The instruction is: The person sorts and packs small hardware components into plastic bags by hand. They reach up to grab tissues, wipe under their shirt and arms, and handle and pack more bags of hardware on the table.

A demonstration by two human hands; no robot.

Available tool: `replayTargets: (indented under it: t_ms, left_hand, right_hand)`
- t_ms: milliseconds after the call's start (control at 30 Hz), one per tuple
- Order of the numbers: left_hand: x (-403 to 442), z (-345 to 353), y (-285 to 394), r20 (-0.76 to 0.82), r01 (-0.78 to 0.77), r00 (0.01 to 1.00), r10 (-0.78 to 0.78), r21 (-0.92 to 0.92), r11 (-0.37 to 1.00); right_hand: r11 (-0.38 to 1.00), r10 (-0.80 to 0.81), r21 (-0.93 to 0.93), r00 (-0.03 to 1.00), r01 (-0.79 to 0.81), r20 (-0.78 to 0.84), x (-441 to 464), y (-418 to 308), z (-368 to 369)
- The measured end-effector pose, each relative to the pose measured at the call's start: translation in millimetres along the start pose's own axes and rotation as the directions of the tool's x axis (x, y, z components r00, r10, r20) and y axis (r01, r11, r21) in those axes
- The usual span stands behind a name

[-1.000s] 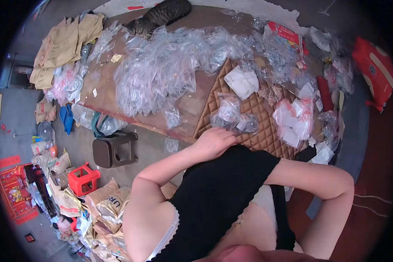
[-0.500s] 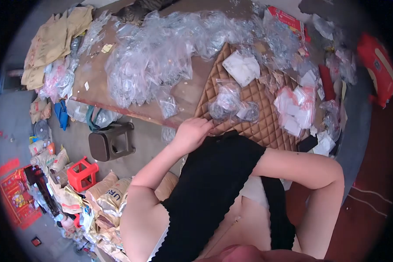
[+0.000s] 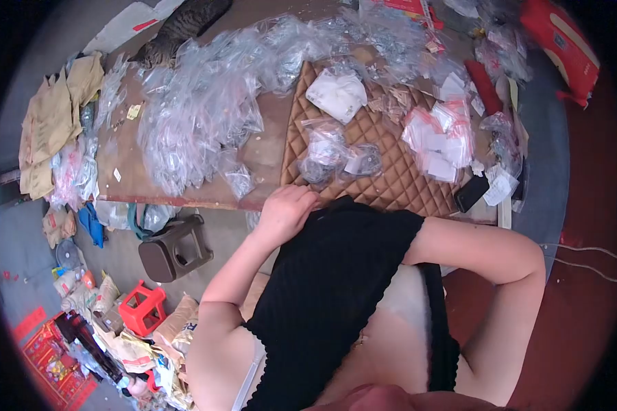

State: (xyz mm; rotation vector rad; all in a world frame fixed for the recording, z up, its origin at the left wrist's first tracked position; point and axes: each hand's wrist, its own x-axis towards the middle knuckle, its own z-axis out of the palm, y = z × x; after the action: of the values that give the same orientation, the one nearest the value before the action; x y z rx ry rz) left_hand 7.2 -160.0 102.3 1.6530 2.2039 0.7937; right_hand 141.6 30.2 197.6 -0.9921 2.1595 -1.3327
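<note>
My left hand (image 3: 291, 209) is at the front edge of the table, beside the black top (image 3: 349, 253). Its fingers are bent and pressed together, and their tips are hidden, so whatever they hold cannot be made out. My right forearm (image 3: 476, 248) runs behind the black top, which hides my right hand. Just beyond my left hand, clear plastic bags with small parts (image 3: 323, 152) lie on the brown quilted mat (image 3: 397, 195). A smaller clear bag (image 3: 363, 160) touches them on the right.
A heap of filled clear bags (image 3: 199, 123) covers much of the table. White packets with red edges (image 3: 440, 140), a white bag (image 3: 336, 94) and a black phone (image 3: 471, 193) lie on the right. A cat (image 3: 175, 38) is behind. Brown (image 3: 175, 250) and red stools (image 3: 142, 308) stand left.
The view has shifted, so the table and its contents appear further left, with more of the cat visible. My left hand stays at the table edge, and the bags on the mat keep their places.
</note>
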Motion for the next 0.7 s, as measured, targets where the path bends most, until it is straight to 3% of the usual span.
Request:
replayTargets:
  t_ms: [200,300,400,433,500,567,600,667,700]
  left_hand:
    - [6,-2,5,0.006,-0.016,1.000,0.016,-0.011,1.000]
    - [5,1,7,0.029,-0.011,1.000,0.011,-0.011,1.000]
    - [4,2,9,0.025,0.008,1.000,-0.008,-0.021,1.000]
    - [4,2,10,0.022,0.011,1.000,-0.010,-0.020,1.000]
    - [3,0,10,-0.014,0.022,1.000,-0.023,-0.046,0.999]
    - [1,1,7,-0.021,0.024,0.999,-0.025,-0.043,0.999]
    - [-1,0,6,-0.020,0.024,1.000,-0.024,-0.042,0.999]
    - [-3,-4,7,-0.012,0.052,0.999,-0.053,-0.038,0.998]
    - [-5,-5,7,0.001,0.079,0.997,-0.079,-0.042,0.996]
  right_hand:
    - [0.984,0.165,0.058,0.985,-0.167,0.049,-59,25,7]
    - [0.984,0.177,0.008,0.984,-0.176,-0.030,-76,70,62]
    - [0.983,0.175,-0.033,0.980,-0.178,-0.090,-70,79,69]
    - [0.995,0.051,-0.072,0.971,-0.069,-0.232,-45,60,44]
    - [0.991,-0.081,-0.127,0.931,0.038,-0.357,-8,34,11]
    - [0.979,0.205,0.043,0.960,-0.201,-0.190,11,22,-5]
    - [0.980,0.200,0.041,0.962,-0.196,-0.187,11,24,1]
    - [0.990,-0.029,-0.138,0.962,-0.009,-0.273,9,33,17]
    - [0.991,-0.032,-0.135,0.963,-0.004,-0.267,6,30,13]
